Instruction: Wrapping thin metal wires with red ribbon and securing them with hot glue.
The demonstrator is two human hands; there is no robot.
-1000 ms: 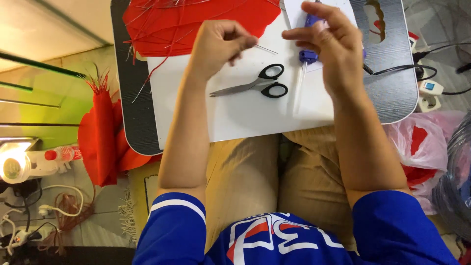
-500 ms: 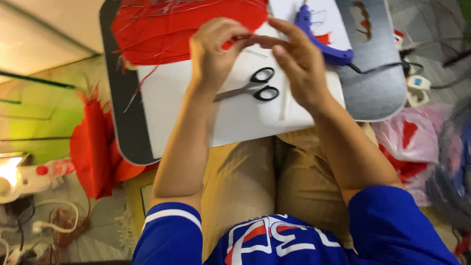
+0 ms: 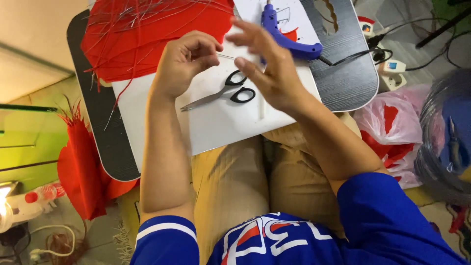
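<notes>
Thin wire [image 3: 226,57]: a short, pale length spans the small gap between the two hands, above the white sheet [image 3: 221,122].

Left hand [image 3: 189,61]: fingers curled tight, thumb and forefinger pinched on the wire's left end. Knuckles up, wrist over the sheet's upper left part.

Right hand [image 3: 270,68]: fingers spread and loose, blurred. Fingertips meet the wire's right end, but whether they pinch it cannot be told.

Scissors [image 3: 221,93]: black handles, closed blades, flat on the sheet just below both hands, tips toward the left. Not touched.

Glue gun [image 3: 289,39]: blue, lying at the sheet's upper right edge, just beyond the right hand's fingers; its black cord [image 3: 353,56] trails right across the dark board [image 3: 343,78].

Red sheet [image 3: 147,34]: covers the upper left of the board, strewn with thin strands, close above the left hand; its lower edge overlaps the white sheet.

Open room: bare white sheet below the scissors down to its near edge over the lap. The board's rounded left edge [image 3: 105,147] overhangs the floor. Right of the board, a plastic bag [image 3: 392,122] with red inside sits close by.
</notes>
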